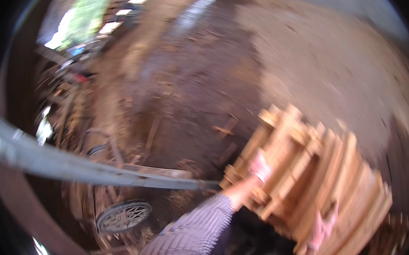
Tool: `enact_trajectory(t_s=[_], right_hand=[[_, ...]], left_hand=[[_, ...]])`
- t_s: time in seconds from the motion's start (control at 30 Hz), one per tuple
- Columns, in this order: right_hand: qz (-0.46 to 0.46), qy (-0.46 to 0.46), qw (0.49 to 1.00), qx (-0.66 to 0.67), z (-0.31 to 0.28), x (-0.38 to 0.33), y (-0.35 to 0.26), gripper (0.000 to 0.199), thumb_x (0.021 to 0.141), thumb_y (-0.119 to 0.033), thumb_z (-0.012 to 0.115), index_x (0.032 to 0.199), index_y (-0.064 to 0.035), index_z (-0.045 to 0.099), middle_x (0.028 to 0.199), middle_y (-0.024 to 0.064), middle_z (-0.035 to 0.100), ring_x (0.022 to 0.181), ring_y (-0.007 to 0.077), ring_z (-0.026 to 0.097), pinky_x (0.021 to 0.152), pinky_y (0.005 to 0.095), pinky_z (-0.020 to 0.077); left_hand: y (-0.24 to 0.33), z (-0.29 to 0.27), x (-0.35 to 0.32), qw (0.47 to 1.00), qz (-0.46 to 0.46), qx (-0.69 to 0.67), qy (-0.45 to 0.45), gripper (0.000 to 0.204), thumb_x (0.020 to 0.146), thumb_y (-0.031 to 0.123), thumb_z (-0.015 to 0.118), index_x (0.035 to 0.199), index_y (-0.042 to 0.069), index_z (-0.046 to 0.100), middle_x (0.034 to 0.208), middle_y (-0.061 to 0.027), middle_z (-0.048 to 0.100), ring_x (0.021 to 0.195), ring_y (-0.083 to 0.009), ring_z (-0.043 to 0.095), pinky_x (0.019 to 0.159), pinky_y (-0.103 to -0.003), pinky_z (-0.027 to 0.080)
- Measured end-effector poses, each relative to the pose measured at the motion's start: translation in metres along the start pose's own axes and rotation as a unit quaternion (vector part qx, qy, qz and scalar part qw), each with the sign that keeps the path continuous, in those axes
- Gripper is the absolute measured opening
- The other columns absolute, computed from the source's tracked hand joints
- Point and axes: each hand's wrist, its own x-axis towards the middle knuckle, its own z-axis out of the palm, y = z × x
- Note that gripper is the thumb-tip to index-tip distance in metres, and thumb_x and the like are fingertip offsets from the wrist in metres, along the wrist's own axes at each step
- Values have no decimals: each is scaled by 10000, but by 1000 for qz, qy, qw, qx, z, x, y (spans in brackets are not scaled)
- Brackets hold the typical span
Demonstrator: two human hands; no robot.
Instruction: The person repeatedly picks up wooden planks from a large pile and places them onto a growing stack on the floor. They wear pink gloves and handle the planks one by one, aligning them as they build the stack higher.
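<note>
Boards of pale wood form a wooden stack [301, 162] at the lower right, the boards lying side by side and some crossing over others. My left hand [260, 167], in what looks like a pale pink glove, rests against the stack's left part. Motion smears its fingers, so their grip cannot be made out. On the near right part of the stack lies my right hand [321, 228], similarly covered, with thumb and fingers apart against the boards. A striped sleeve covers my left forearm.
A grey metal bar [92, 171] crosses the left side toward the stack. Below it stands a spoked wheel [124, 216] on a frame. Wood scraps [225, 129] lie on the dark dirt floor [203, 80]. Cluttered timber is at the far left, near a bright opening.
</note>
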Motion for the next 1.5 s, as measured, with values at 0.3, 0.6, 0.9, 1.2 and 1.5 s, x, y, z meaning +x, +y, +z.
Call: enact_trajectory(t_s=[0.3, 0.6, 0.9, 1.2, 1.5], right_hand=[[108, 29, 974, -199, -24, 5, 32, 795, 858, -271, 758, 1546, -276, 361, 1456, 255, 461, 1360, 426, 424, 1110, 473, 396], [97, -27, 989, -109, 105, -12, -58, 784, 914, -473, 630, 1583, -350, 241, 1406, 278, 449, 1349, 438, 427, 1076, 495, 427], [19, -54, 991, -124, 239, 0, -89, 749, 816, -178, 657, 1509, -111, 382, 1495, 182, 465, 1399, 452, 366, 1206, 466, 262], [59, 18, 995, -82, 217, 2, -74, 713, 778, -29, 694, 1432, -212, 477, 1470, 227, 425, 1339, 398, 463, 1093, 428, 426], [-26, -158, 987, 9, 280, -48, -99, 632, 1001, -341, 547, 1541, -91, 334, 1578, 205, 337, 1477, 367, 294, 1207, 434, 245]], left_hand=[[6, -6, 6, 994, -3, 71, -83, 949, 748, 455, 801, 1507, 120, 341, 1261, -229, 649, 1140, -378, 642, 985, -435, 501], [-10, -5, 21, 999, 23, -18, -44, 920, 733, 332, 826, 1500, 111, 369, 1158, -206, 696, 1038, -337, 690, 897, -417, 541], [-10, -17, 25, 999, 17, -13, -47, 706, 721, 304, 816, 1302, 107, 466, 1082, -187, 690, 1010, -371, 673, 885, -454, 540], [-23, -18, 43, 990, -10, 51, -129, 977, 808, 476, 736, 1570, 134, 230, 1414, -203, 534, 1227, -371, 593, 998, -457, 493], [-49, -29, 60, 972, 136, -133, -136, 730, 991, 480, 510, 1565, 104, 260, 1404, -271, 529, 1268, -381, 548, 1031, -413, 445]])
